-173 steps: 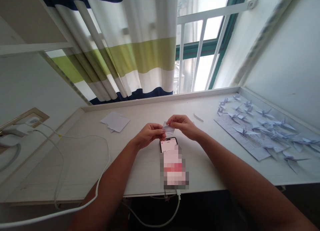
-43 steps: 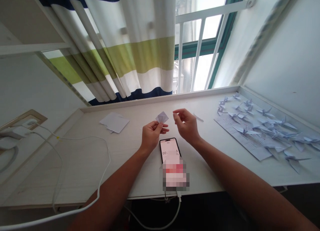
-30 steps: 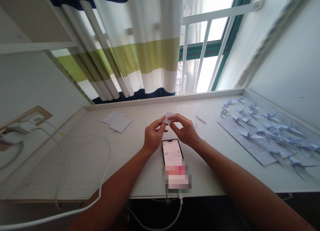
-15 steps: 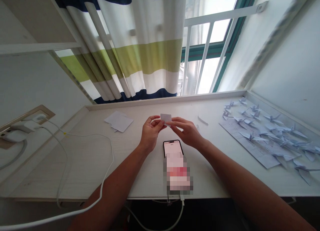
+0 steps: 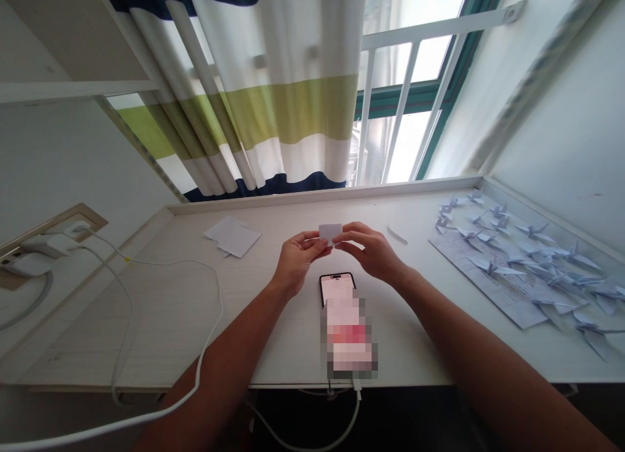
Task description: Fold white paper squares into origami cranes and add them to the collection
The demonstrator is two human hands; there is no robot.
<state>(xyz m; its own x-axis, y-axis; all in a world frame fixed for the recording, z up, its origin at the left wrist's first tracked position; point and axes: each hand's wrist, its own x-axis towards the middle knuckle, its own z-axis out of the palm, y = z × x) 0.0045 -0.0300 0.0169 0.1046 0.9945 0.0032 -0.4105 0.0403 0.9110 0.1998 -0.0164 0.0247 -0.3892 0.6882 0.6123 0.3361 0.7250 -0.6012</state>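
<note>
A small folded piece of white paper [image 5: 330,232] is held up above the desk [image 5: 161,309] between both hands. My left hand [image 5: 296,262] pinches its left lower edge with thumb and fingers. My right hand [image 5: 371,251] pinches its right side, fingers curled. Below the hands a phone [image 5: 346,322] lies face up on the desk, a cable plugged in at its near end.
A few white paper sheets [image 5: 233,235] lie at the back left. Several folded paper cranes [image 5: 527,253] sit on a printed sheet at the right. A white charging cable [image 5: 161,289] loops across the left. A paper scrap [image 5: 396,234] lies behind my right hand.
Earlier my left hand alone held the folded paper up while my right hand was apart. My right hand has since come in and both now pinch the paper, turned to show a flat rectangular face.
</note>
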